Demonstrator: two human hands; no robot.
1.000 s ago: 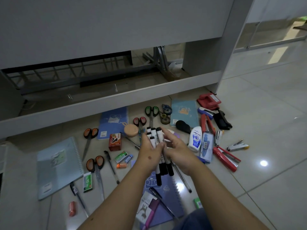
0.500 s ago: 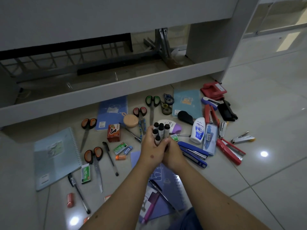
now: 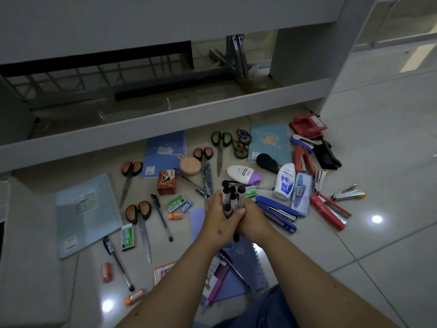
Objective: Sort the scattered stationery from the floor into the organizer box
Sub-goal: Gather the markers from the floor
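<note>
Now that both hands, left hand (image 3: 218, 218) and right hand (image 3: 251, 221), have closed fingers tight round the markers (image 3: 233, 197), the bundle looks squared, ready for boxing, no organizer box seen

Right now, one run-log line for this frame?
phase: gathering | left hand + right hand: both clasped on marker bundle | organizer box: not visible | scissors, staplers, notebooks on floor

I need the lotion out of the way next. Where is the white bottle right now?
In the head view the white bottle lies on the floor right of the hands, between the purple-capped tube and a clear blue case.
</note>
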